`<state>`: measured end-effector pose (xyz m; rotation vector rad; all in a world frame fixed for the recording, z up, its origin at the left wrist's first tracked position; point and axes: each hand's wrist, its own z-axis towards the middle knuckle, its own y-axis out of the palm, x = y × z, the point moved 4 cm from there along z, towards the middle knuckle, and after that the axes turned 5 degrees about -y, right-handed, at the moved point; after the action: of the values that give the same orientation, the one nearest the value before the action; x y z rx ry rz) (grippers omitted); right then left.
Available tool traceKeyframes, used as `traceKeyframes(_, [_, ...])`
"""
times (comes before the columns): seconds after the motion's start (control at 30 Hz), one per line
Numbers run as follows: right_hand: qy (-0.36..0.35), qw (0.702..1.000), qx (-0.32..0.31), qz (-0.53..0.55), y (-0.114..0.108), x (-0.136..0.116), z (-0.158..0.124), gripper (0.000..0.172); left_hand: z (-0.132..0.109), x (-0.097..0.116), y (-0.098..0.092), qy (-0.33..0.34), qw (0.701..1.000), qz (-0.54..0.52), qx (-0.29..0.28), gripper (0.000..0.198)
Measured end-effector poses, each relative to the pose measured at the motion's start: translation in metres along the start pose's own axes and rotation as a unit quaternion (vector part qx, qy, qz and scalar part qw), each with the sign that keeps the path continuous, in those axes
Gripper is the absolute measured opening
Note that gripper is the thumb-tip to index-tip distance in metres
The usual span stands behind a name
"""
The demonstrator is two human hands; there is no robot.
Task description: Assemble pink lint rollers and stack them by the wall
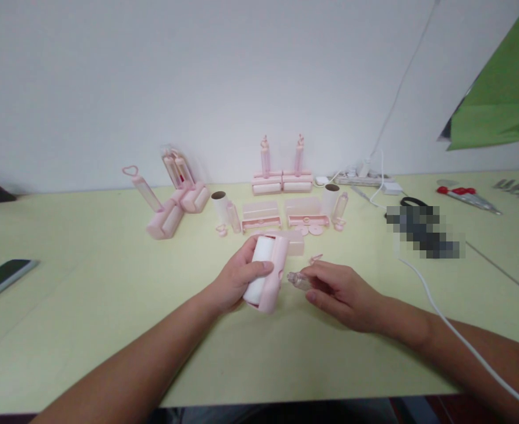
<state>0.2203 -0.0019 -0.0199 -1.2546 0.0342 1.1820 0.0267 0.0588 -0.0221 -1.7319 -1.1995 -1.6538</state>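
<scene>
My left hand [235, 282] is wrapped round a pink lint-roller housing [272, 277] with a white roll [259, 268] in it, held just above the pale yellow table [87, 306]. My right hand [336, 288] pinches a clear plastic handle piece [298, 281], its tip close to the housing's right end. A small pink part [316, 258] lies just behind that hand.
Behind the hands lie loose pink roller parts [262, 215], white rolls [219, 205] and assembled rollers [281, 176] by the wall. More pink rollers [166, 218] lie at the left. A phone [1, 278] sits far left. A white cable [436, 300], a power strip [363, 176] and red-handled scissors [465, 194] are at the right.
</scene>
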Motion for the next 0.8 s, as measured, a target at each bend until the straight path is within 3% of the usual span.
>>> traceKeyframes(0.43, [0.025, 0.999, -0.022, -0.007, 0.0039, -0.0031, -0.0001, 0.020, 0.0006, -0.0040, 0.0024, 0.030, 0.994, 0.100, -0.017, 0.058])
traceKeyframes(0.8, [0.041, 0.997, -0.027, -0.060, 0.0065, -0.0069, -0.0030, 0.024, 0.0006, -0.0099, 0.0039, 0.036, 0.991, 0.131, 0.010, 0.052])
